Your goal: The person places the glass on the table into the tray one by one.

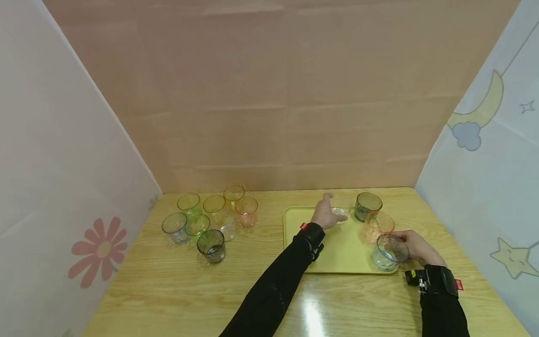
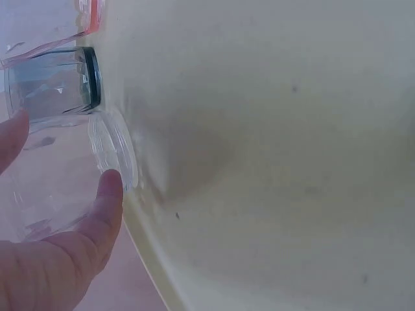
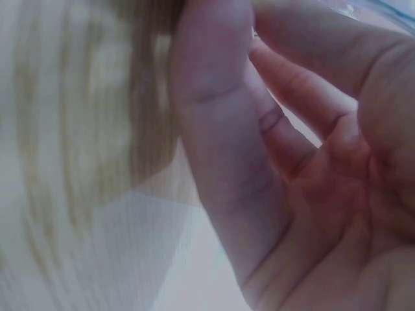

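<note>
Your head camera looked forward and down from well above the desk (image 1: pixel 168 295), taking in both walls' edges, the tray (image 1: pixel 343 257) and your hands. Your left wrist camera sat close, turned sideways, low beside the clear glass (image 1: pixel 338 213); it shared that glass and tray with the head view. Your right wrist camera, very near, faced your right palm (image 3: pixel 343 207).

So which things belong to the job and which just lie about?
Likely in the job:
clear glass, at left hand
blue-rimmed glass, at right hand
yellow tray, dark glass, orange glass

Probably just lying about:
glasses grouped at left (less certain)
printed flower, moon, star
</note>
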Demonstrator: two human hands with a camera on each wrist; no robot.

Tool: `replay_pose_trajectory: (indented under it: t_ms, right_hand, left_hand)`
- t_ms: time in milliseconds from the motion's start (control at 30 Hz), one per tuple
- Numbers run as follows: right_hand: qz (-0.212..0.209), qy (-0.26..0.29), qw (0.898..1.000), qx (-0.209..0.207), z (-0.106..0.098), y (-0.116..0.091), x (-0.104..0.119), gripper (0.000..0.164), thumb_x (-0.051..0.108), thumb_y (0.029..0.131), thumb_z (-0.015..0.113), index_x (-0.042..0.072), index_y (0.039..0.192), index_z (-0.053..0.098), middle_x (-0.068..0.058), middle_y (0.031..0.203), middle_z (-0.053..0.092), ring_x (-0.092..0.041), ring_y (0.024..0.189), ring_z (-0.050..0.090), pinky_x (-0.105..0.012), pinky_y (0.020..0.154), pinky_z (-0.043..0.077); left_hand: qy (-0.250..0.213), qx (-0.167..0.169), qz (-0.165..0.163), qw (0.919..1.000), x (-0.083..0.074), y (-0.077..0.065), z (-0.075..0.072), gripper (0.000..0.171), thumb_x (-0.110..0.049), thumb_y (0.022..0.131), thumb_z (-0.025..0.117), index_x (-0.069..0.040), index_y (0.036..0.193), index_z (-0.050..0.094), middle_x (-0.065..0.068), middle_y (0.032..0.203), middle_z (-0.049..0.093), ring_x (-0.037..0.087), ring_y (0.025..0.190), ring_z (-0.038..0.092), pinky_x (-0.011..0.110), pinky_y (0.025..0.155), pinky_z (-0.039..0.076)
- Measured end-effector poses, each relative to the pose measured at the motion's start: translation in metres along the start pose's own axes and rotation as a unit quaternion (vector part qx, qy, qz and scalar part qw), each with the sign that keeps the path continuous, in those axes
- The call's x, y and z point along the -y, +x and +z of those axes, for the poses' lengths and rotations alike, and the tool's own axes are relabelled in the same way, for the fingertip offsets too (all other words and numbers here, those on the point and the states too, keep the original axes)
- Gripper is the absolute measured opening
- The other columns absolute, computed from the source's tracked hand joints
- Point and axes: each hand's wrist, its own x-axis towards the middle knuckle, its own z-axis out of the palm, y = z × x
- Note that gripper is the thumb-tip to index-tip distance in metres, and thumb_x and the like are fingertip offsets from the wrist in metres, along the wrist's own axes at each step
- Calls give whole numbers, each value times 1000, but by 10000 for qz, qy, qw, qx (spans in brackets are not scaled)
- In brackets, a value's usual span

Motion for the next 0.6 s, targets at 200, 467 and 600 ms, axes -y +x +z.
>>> replay_pose_trajectory:
  t_ms: [200, 467, 600]
  right_hand:
    - [-17, -83, 9999, -72, -1, 1, 1, 48, 19, 94, 66, -14, 128, 56, -32, 119, 62, 4, 82, 56, -27, 58, 42]
    - [-23, -53, 10000, -81, -1, 0, -1, 46, 18, 93, 66, -14, 125, 58, -29, 111, 66, 2, 77, 57, -25, 58, 46]
    - [-58, -184, 9997, -137, -1, 1, -1, 47, 17, 92, 66, -14, 125, 58, -29, 111, 67, 3, 78, 55, -25, 58, 45]
  left_hand:
    - [132, -63, -2, 9999, 0, 1, 2, 80, -28, 78, 84, -21, 144, 40, 10, 134, 55, 25, 122, 55, 36, 93, 52]
    - [208, -102, 11, 9997, 0, 0, 3, 83, -29, 78, 84, -20, 147, 38, 8, 136, 58, 25, 124, 57, 35, 96, 51]
    - [450, -119, 84, 9989, -1, 1, 4, 83, -30, 78, 84, -21, 147, 39, 8, 133, 60, 25, 121, 58, 35, 94, 52]
